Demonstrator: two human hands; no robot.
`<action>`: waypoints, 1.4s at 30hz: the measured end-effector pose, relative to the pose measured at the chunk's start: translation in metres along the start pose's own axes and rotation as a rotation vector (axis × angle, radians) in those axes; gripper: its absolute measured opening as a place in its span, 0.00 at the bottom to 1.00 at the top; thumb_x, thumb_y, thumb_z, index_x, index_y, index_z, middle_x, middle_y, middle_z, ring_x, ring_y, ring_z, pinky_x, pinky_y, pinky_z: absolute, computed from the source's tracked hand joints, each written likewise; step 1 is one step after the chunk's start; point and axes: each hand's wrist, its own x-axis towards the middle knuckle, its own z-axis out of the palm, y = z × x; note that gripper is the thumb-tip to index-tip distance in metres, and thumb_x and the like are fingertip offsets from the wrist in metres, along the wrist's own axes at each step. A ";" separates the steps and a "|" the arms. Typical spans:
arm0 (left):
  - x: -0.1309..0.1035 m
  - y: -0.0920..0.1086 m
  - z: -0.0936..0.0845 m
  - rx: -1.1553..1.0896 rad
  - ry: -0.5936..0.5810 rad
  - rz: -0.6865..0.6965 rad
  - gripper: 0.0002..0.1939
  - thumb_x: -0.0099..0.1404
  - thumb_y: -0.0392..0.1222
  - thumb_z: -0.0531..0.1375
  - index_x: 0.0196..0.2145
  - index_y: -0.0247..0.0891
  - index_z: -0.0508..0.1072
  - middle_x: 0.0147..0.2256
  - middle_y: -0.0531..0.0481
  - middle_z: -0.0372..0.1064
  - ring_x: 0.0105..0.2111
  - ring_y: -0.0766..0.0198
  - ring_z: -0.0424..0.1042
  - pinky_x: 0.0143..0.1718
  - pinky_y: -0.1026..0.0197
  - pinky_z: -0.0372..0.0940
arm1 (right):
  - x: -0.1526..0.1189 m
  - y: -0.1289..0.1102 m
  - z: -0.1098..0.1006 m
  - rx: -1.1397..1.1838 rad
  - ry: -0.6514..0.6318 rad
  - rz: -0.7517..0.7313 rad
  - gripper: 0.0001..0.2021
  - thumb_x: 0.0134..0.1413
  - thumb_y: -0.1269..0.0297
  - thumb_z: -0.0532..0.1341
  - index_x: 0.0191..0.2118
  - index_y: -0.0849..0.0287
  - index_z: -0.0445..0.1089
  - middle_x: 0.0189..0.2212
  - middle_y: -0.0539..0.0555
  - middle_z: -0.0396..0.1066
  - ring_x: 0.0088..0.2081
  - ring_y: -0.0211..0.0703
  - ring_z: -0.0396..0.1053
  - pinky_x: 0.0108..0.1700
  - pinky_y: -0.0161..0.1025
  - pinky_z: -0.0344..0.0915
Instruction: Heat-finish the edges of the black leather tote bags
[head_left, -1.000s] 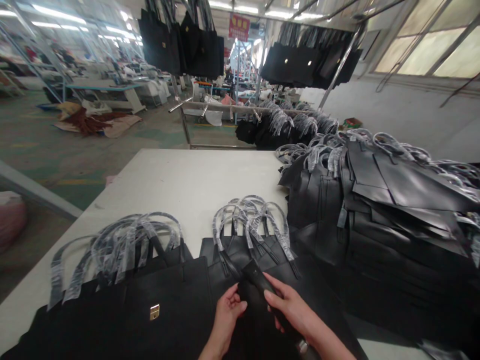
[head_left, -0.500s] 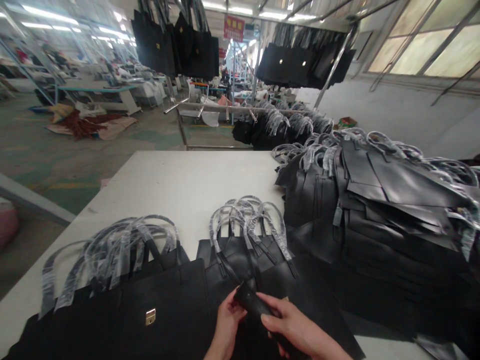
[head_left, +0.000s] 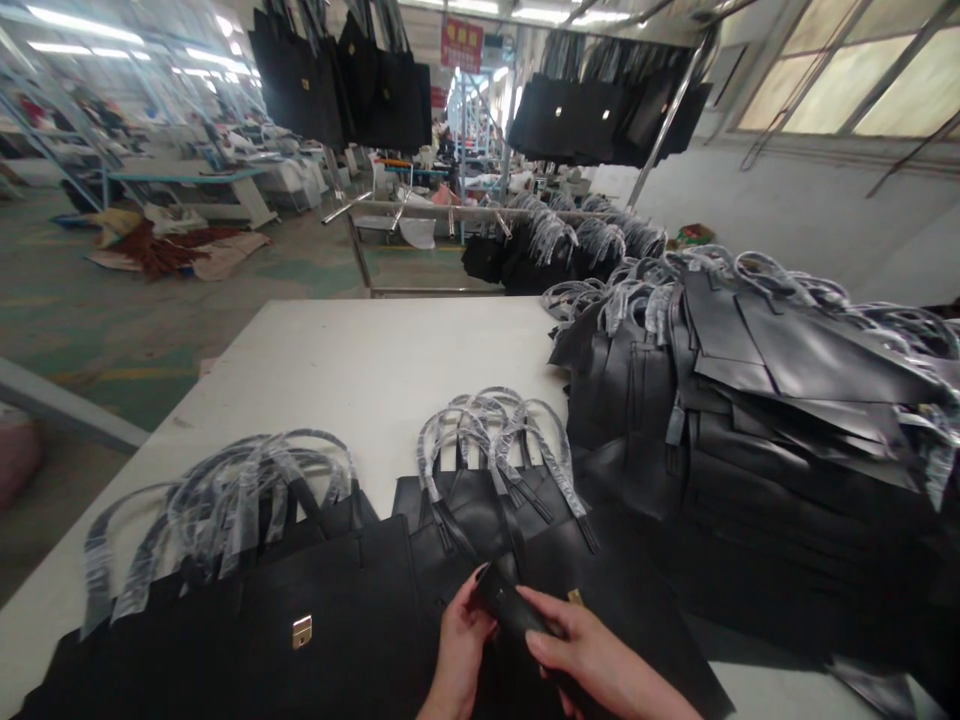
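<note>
A narrow black leather strip (head_left: 511,606) is held between my two hands, over the black bag panels at the table's near side. My left hand (head_left: 460,640) pinches its upper end, thumb in front. Lower down, my right hand (head_left: 589,645) grips the same strip with the thumb across it; its lower part is hidden. Beneath lies a black handbag panel (head_left: 637,590) with a gold clasp (head_left: 575,597) partly behind my right hand. Plastic-wrapped handles (head_left: 495,440) rise just beyond. To the left, another black bag panel (head_left: 345,600) carries a gold lock (head_left: 301,632).
A high pile of black bag panels (head_left: 787,450) covers the right of the white table (head_left: 375,360). More wrapped handles (head_left: 247,490) lie at the left. Behind the table, black bags (head_left: 386,100) hang from a metal rack (head_left: 664,125).
Both hands keep hold of the leather strip and have shifted very slightly. A little more of the gold clasp shows beside my right hand. The view has moved a touch.
</note>
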 end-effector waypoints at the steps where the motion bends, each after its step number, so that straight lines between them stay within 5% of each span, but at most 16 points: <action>1: -0.002 0.003 0.003 0.001 0.004 0.000 0.29 0.45 0.38 0.71 0.47 0.40 0.75 0.44 0.43 0.74 0.42 0.53 0.73 0.39 0.60 0.68 | 0.004 -0.001 0.004 -0.006 0.004 0.001 0.35 0.51 0.54 0.61 0.64 0.54 0.55 0.23 0.45 0.66 0.13 0.28 0.60 0.15 0.27 0.59; 7: -0.005 0.014 0.008 0.011 -0.200 -0.063 0.26 0.51 0.41 0.67 0.49 0.38 0.71 0.40 0.42 0.74 0.35 0.56 0.74 0.37 0.56 0.69 | 0.018 -0.020 -0.006 0.035 0.227 -0.136 0.38 0.50 0.49 0.61 0.65 0.55 0.52 0.24 0.45 0.67 0.15 0.31 0.62 0.15 0.29 0.59; 10: 0.003 0.011 -0.005 0.238 0.001 0.035 0.27 0.49 0.42 0.66 0.48 0.35 0.71 0.37 0.43 0.72 0.31 0.58 0.72 0.36 0.56 0.69 | 0.003 -0.012 -0.037 0.075 0.334 -0.109 0.37 0.52 0.49 0.60 0.65 0.55 0.50 0.25 0.46 0.67 0.15 0.33 0.64 0.15 0.30 0.60; 12: 0.007 0.006 -0.012 0.492 0.210 0.236 0.26 0.51 0.43 0.64 0.48 0.35 0.70 0.38 0.44 0.70 0.32 0.58 0.71 0.37 0.55 0.68 | -0.010 0.002 -0.060 0.090 0.395 -0.063 0.37 0.53 0.50 0.60 0.66 0.55 0.49 0.25 0.47 0.67 0.15 0.33 0.65 0.15 0.30 0.60; 14: 0.007 -0.001 -0.009 0.742 0.264 0.457 0.19 0.56 0.42 0.60 0.46 0.37 0.71 0.41 0.43 0.68 0.38 0.55 0.71 0.41 0.54 0.68 | -0.021 0.019 -0.078 0.113 0.450 -0.015 0.36 0.56 0.51 0.59 0.66 0.55 0.48 0.24 0.47 0.67 0.15 0.34 0.65 0.14 0.30 0.60; 19: 0.012 -0.028 0.029 1.204 -0.152 0.758 0.18 0.64 0.36 0.52 0.51 0.41 0.70 0.54 0.43 0.64 0.55 0.52 0.63 0.55 0.49 0.62 | -0.034 0.044 -0.100 0.192 0.534 0.054 0.32 0.61 0.53 0.54 0.67 0.55 0.44 0.22 0.48 0.68 0.14 0.35 0.66 0.13 0.29 0.60; 23: 0.033 -0.046 0.049 1.519 -0.259 0.879 0.29 0.62 0.31 0.53 0.61 0.43 0.60 0.65 0.44 0.48 0.64 0.48 0.48 0.59 0.41 0.55 | -0.025 0.038 -0.105 0.210 0.530 0.074 0.32 0.61 0.54 0.54 0.67 0.57 0.45 0.20 0.48 0.67 0.13 0.35 0.65 0.12 0.29 0.60; 27: 0.045 -0.050 0.046 1.712 -0.372 0.970 0.30 0.61 0.31 0.53 0.60 0.49 0.61 0.65 0.47 0.47 0.65 0.47 0.46 0.60 0.37 0.51 | -0.003 0.024 -0.110 0.212 0.532 0.049 0.31 0.61 0.53 0.54 0.66 0.57 0.47 0.19 0.46 0.66 0.13 0.35 0.65 0.12 0.28 0.60; 31: 0.043 -0.049 0.042 1.780 -0.362 1.018 0.30 0.63 0.32 0.53 0.61 0.49 0.58 0.66 0.47 0.46 0.65 0.49 0.46 0.61 0.38 0.52 | 0.006 0.020 -0.115 0.204 0.536 0.035 0.31 0.61 0.53 0.54 0.66 0.53 0.47 0.20 0.46 0.66 0.13 0.33 0.66 0.12 0.27 0.60; 38: 0.045 -0.053 0.039 1.791 -0.148 1.058 0.28 0.65 0.39 0.54 0.62 0.42 0.58 0.66 0.40 0.42 0.65 0.47 0.45 0.59 0.44 0.56 | -0.025 0.041 -0.115 0.183 0.531 0.108 0.33 0.60 0.52 0.55 0.67 0.57 0.46 0.20 0.47 0.67 0.12 0.35 0.65 0.11 0.28 0.59; 42: 0.048 -0.054 0.036 1.830 -0.166 1.098 0.26 0.64 0.40 0.55 0.60 0.43 0.61 0.65 0.39 0.47 0.64 0.47 0.48 0.59 0.44 0.56 | -0.005 0.034 -0.118 0.185 0.556 0.058 0.32 0.61 0.53 0.54 0.67 0.57 0.47 0.20 0.47 0.66 0.13 0.35 0.66 0.12 0.28 0.60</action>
